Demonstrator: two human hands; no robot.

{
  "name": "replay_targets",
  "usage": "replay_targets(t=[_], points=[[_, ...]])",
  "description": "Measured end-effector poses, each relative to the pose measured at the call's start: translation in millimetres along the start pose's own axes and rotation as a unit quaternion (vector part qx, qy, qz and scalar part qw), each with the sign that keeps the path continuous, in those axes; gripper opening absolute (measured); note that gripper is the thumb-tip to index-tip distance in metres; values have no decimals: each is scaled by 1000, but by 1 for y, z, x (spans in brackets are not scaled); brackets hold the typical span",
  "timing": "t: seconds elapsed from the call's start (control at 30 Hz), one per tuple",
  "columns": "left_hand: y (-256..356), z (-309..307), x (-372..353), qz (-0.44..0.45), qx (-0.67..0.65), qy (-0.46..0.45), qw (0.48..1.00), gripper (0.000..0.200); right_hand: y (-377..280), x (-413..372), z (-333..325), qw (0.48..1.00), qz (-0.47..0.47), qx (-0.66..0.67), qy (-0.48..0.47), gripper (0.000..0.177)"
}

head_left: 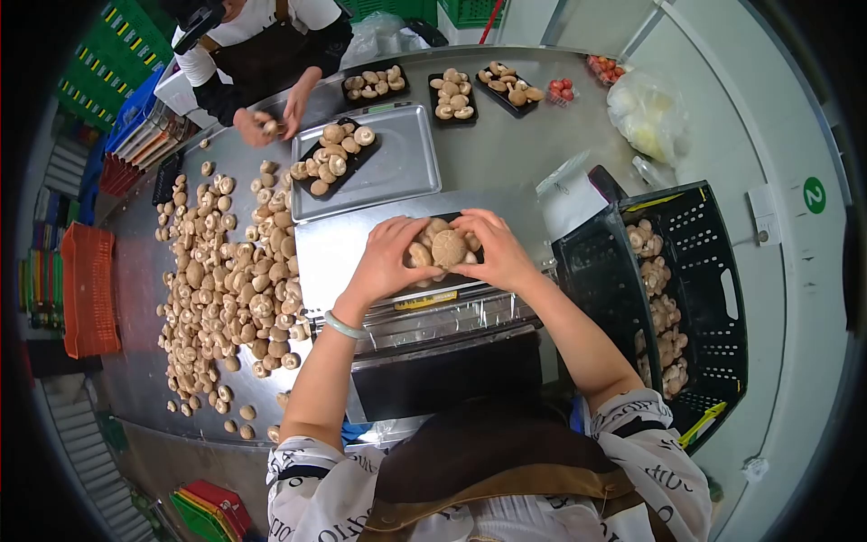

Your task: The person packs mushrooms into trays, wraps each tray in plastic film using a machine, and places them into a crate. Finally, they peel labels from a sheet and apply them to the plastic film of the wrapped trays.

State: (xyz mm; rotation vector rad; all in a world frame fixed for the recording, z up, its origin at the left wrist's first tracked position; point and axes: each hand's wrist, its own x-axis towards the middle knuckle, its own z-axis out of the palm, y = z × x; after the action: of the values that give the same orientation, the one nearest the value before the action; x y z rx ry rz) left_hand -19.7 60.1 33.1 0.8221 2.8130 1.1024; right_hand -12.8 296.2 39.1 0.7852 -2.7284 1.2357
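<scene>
My left hand [386, 260] and my right hand [497, 251] curve around opposite sides of a heap of brown mushrooms [449, 247]. The heap sits on a black tray [444, 217], whose far edge shows between my hands; the rest of it is hidden. My fingers are bent, with the thumbs on the near side of the heap. Under them is a metal machine [330, 262] with a flat, shiny top and a yellow label [426, 301] along its front. Left of it, many loose mushrooms [221, 280] cover the table.
Across the table, a co-worker's hands [275, 124] hold a mushroom. A grey metal tray [420, 172] carries a filled black tray [348, 170]. More filled trays [452, 95] stand behind. A black crate [713, 298] holding packed mushrooms is at my right; an orange basket [88, 289] is far left.
</scene>
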Motion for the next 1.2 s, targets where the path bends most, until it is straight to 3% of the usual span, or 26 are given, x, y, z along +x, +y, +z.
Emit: replay_targets(t=[0.1,0.17,0.23,0.3,0.37,0.5,0.57,0.67,0.7,0.77,0.8,0.83,0.9,0.97,1.03,1.07,1.1,1.13,1.17,1.2], points=[[-1,-17,-11,-34,-43,74,996,63,-3,-8,-9,999,13,22,31,51],[-16,-27,-38,-85,-90,190,974,44,-1,-26,-26,997,32,-8,75,43],[-22,-41,-77,-223,-89,232,943,20,7,-55,-41,986,101,-43,128,32],[-19,-48,-116,-354,-2,225,908,14,10,-86,-53,976,179,-64,109,24],[-1,-42,-145,-366,43,210,905,16,3,-109,-48,962,235,-113,87,21],[10,-4,-170,-260,254,217,906,22,-3,-133,-10,933,253,-252,52,31],[14,15,-167,-263,228,216,912,23,-1,-133,15,933,250,-254,54,30],[10,24,-162,-301,179,197,916,23,7,-127,22,965,225,-129,44,27],[10,14,-163,-353,51,156,921,23,9,-124,19,972,218,-82,39,26],[8,-15,-164,-428,-203,64,878,23,21,-133,-8,963,257,74,-41,22],[-6,-28,-172,-354,-334,23,873,22,19,-137,-26,934,267,233,-38,21],[16,-56,-160,-341,-424,14,839,19,8,-136,-47,883,267,385,-37,20],[29,-94,-144,-287,-540,-4,792,17,-18,-125,-70,787,222,574,28,19],[34,-115,-118,-200,-626,36,753,19,-34,-95,-84,759,120,635,79,27],[40,-113,-81,-125,-691,165,693,26,-26,-55,-83,692,11,704,161,26],[20,-101,-54,-69,-642,142,750,40,-31,-36,-82,706,79,664,235,20],[14,-86,-32,-52,-592,156,789,47,-14,-17,-77,757,71,618,199,24],[-12,-60,-15,-53,-504,191,841,50,24,-1,-56,825,42,515,228,26],[-30,-41,-5,-73,-417,208,882,47,25,17,-44,914,97,331,213,29],[-61,-12,7,-76,-181,226,954,37,56,27,-26,945,152,229,177,27]])
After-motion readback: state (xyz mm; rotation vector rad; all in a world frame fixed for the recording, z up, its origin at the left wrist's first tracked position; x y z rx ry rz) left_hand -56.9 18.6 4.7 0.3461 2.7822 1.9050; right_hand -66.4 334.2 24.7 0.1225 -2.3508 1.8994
